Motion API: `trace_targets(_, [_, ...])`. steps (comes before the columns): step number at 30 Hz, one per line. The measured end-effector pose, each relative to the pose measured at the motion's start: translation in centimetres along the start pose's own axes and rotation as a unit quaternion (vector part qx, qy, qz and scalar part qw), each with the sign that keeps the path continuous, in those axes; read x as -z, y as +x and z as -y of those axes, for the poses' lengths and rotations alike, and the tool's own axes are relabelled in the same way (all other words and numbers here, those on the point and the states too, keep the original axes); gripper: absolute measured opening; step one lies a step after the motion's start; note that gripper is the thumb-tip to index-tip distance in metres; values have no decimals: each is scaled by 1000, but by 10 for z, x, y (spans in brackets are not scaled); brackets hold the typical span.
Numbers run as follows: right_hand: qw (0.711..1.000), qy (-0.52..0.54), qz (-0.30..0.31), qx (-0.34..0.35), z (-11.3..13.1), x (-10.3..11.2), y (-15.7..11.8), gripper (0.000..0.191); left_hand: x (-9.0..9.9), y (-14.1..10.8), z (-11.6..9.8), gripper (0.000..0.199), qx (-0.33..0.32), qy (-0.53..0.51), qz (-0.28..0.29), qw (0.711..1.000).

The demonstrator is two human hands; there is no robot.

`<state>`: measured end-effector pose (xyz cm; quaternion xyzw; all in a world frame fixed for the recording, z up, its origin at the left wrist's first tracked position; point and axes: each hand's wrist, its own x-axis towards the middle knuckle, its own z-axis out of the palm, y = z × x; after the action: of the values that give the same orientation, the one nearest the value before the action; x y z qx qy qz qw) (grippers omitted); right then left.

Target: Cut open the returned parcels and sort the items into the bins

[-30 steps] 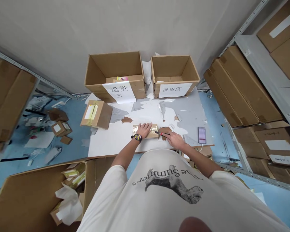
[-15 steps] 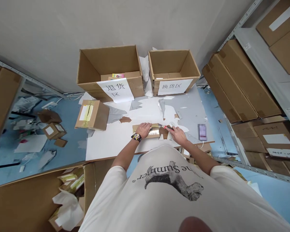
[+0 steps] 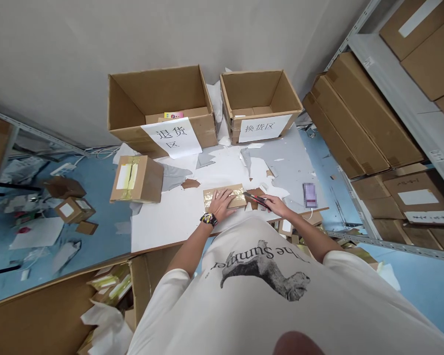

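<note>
Okay, left hand (image 3: 221, 203) spread on taped parcel (image 3: 239, 192), left of phone (image 3: 310, 194); right hand (image 3: 277, 204) grips cutter (image 3: 257, 198), tip unclear from here; pushing too hard could skid it into left hand.

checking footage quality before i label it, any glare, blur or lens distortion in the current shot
Head view: light looks soft, without hard-edged shadows on the table; shiny tape on the small box catches some glare; shelf boxes at right slant and stretch, likely from a wide lens; the phone is partly pixelated.
</note>
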<state>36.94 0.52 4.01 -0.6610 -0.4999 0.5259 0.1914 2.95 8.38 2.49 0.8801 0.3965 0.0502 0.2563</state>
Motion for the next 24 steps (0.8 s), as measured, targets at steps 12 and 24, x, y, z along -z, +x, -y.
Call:
trace_targets(12, [988,-128,62,54,15,31,30,52,-6,29,-14,57,96,-33,-34,994])
trace_targets(24, [924,-358,85,109,61,34,63,46,-9,23,-23,49,102,-68,-61,991])
